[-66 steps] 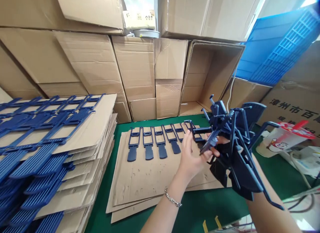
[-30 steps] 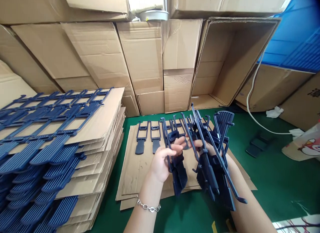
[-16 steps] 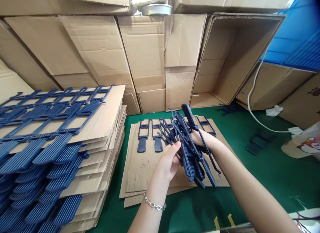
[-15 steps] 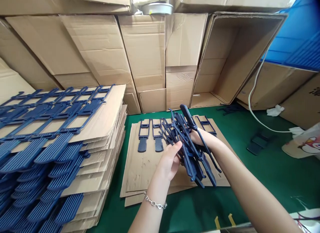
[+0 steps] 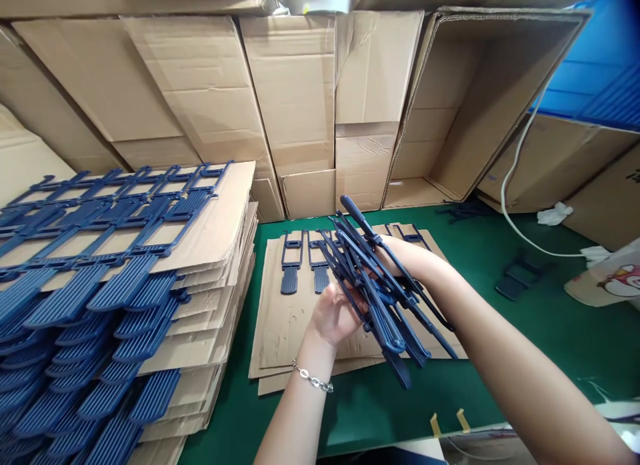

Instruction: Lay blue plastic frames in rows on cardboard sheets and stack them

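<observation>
A loose bundle of dark blue plastic frames (image 5: 377,285) is held over the cardboard sheets (image 5: 280,332) on the green table. My left hand (image 5: 336,315), with a chain bracelet at the wrist, grips the bundle from its left side. From the right, my right hand (image 5: 393,255) is wrapped round it, its fingers mostly hidden behind the pieces. Beyond the bundle, a row of similar frames lies on the top sheet, among them one with a ribbed end (image 5: 289,280) at the left.
At the left stands a tall stack of cardboard layers (image 5: 220,278) with blue ribbed frames between them. Cardboard boxes (image 5: 290,92) line the back, one open (image 5: 450,112). A white cable (image 5: 515,158) and a dark blue piece (image 5: 517,278) lie at the right.
The bundle has tilted, its upper end shifting left and its lower ends spreading right. My left hand's thumb has moved off the front of the pieces. The whole view has shifted slightly.
</observation>
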Demonstrator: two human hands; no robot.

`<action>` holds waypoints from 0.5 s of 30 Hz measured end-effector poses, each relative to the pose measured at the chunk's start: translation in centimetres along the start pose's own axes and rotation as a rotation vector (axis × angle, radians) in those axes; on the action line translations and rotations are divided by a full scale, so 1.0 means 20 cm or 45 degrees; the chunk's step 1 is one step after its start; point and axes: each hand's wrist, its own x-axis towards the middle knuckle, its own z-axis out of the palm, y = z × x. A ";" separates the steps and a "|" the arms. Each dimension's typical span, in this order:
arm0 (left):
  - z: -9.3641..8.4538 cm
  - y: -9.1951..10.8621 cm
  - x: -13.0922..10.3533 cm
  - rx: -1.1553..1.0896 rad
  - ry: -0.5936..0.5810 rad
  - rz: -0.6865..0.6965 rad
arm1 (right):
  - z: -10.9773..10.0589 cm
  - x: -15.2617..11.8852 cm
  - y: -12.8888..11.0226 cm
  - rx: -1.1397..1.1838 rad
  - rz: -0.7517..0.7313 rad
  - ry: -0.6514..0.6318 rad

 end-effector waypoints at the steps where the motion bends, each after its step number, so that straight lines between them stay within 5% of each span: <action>1: 0.00 0.00 0.00 -0.016 -0.004 -0.013 | -0.01 -0.01 -0.02 -0.095 -0.029 -0.036; 4: 0.03 0.01 0.00 -0.031 0.061 -0.045 | -0.01 -0.03 -0.01 -0.204 -0.043 0.002; 8: 0.08 -0.01 0.04 -0.070 0.165 -0.042 | 0.01 -0.02 0.04 -0.158 0.210 0.230; 11: 0.09 -0.03 0.07 -0.117 0.232 -0.006 | 0.01 0.00 0.04 -0.186 0.356 0.155; 15: 0.06 -0.04 0.07 -0.109 0.248 0.030 | -0.03 0.04 0.02 -0.246 0.309 0.053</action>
